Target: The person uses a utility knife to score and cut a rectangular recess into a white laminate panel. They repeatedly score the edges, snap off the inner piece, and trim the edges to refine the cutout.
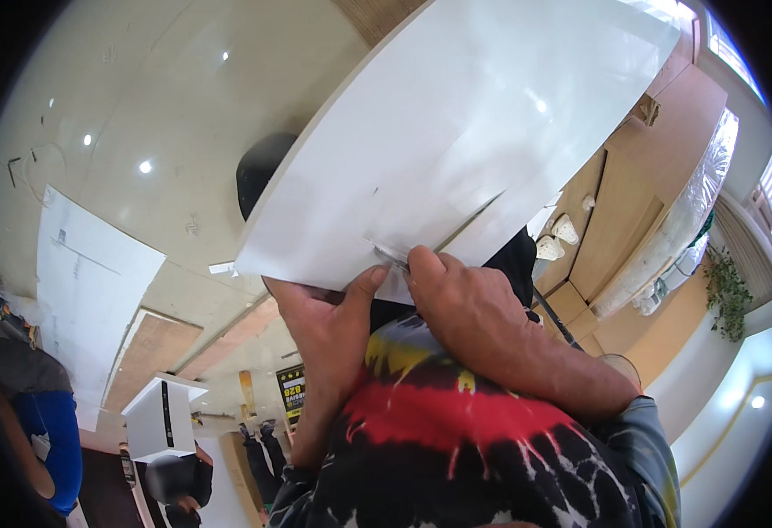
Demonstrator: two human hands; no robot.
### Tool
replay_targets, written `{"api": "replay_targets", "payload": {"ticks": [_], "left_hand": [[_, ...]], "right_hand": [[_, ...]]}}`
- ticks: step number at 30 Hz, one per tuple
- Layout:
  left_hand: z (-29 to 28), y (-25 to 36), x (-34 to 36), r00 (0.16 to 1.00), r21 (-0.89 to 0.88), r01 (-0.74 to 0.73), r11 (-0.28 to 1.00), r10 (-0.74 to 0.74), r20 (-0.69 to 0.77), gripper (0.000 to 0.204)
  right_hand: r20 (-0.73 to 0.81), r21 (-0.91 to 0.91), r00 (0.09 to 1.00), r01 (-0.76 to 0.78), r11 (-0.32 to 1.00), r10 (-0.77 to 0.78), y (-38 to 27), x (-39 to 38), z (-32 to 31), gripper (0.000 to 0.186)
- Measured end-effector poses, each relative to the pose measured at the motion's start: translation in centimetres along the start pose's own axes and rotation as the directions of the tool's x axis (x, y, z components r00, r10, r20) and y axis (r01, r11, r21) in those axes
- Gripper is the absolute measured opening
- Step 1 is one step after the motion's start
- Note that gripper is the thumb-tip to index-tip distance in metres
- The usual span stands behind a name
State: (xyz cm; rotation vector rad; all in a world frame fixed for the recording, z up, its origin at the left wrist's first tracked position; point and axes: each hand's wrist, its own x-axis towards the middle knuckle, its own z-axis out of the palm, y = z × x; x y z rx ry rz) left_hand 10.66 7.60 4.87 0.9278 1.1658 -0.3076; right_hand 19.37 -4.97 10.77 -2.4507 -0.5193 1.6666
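Note:
A large glossy white panel (439,114) stretches in front of me, its near edge close to my body. My left hand (320,330) grips that edge, thumb on top and fingers underneath. In my closed right hand (461,304) is a thin metal blade (390,255), which looks like a cutter knife; its handle is hidden by the fingers. The blade's tip meets the panel's surface just beyond my left thumb. Right of it, a narrow slot (474,220) runs slantwise across the panel, and a few dark marks show on the white face.
Another white panel (87,273) and a wooden board (153,356) lie on the tiled floor at left. Two people work at lower left, one beside a white box (161,418). Wooden cabinetry (619,211) and white clogs (564,231) are at right. A black rounded object (258,172) shows beside the panel.

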Motion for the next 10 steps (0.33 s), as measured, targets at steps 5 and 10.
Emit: {"api": "replay_targets", "payload": {"ticks": [5,10], "left_hand": [[-0.31,-0.24,0.08,1.000,0.008,-0.018,1.000,0.018,0.006,0.083],[-0.31,-0.34,0.30,0.999,0.008,-0.029,1.000,0.029,0.022,0.083]], "right_hand": [[0.005,-0.005,1.000,0.011,1.000,-0.011,-0.04,-0.05,-0.07,0.018],[0.043,-0.027,0.998,-0.039,0.999,0.040,-0.25,-0.14,-0.12,0.019]]}}
